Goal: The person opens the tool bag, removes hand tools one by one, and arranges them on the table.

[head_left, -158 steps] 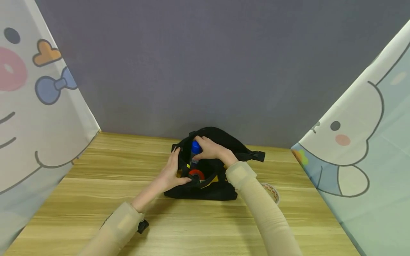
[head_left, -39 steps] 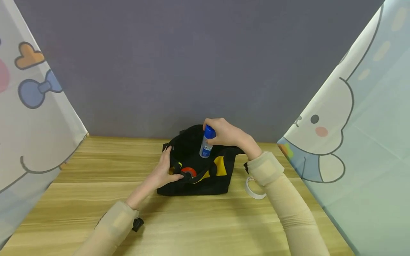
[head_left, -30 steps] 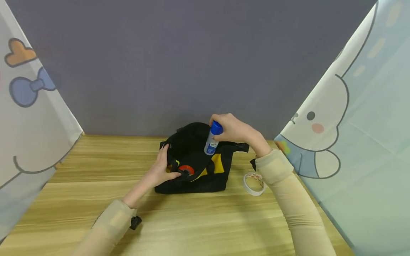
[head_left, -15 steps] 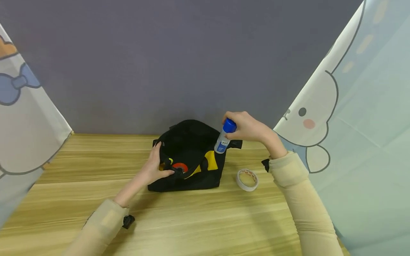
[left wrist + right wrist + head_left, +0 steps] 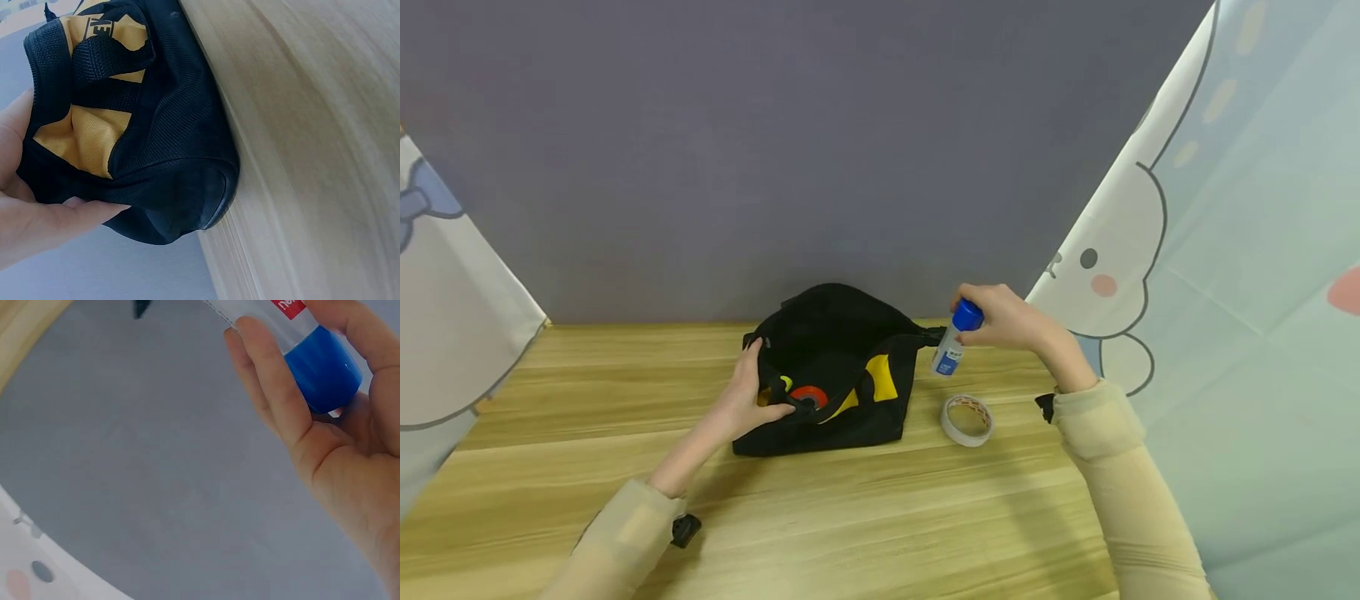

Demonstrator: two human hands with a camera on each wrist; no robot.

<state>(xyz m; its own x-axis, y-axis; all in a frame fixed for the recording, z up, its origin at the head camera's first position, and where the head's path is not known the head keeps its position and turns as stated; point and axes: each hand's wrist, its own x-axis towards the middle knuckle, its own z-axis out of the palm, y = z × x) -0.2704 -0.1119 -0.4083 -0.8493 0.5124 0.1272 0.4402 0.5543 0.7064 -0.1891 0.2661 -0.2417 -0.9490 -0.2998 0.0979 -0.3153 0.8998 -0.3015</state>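
Observation:
My left hand (image 5: 747,400) grips the left rim of a black tool bag (image 5: 857,421) with yellow panels; thumb and fingers pinch its edge in the left wrist view. The bag's mouth gapes upward, and a round red thing (image 5: 809,397) shows inside near the front. To the right of the bag, my right hand (image 5: 1009,321) holds a clear bottle (image 5: 950,354) with a blue cap (image 5: 325,370). Its fingers and thumb wrap the cap end, and the bottle tilts with its base down and to the left. A red label (image 5: 289,306) shows on its body.
A white roll of tape (image 5: 951,429) lies on the wooden table (image 5: 820,517) below the bottle, right of the bag. A grey wall (image 5: 790,150) stands behind, with printed cloths (image 5: 1112,250) at both sides. The bag's strap end (image 5: 932,336) points right.
My right hand has lifted the bottle out of the bag and carried it right, past the bag's edge. My left hand has kept its grip on the rim. The head view has turned right.

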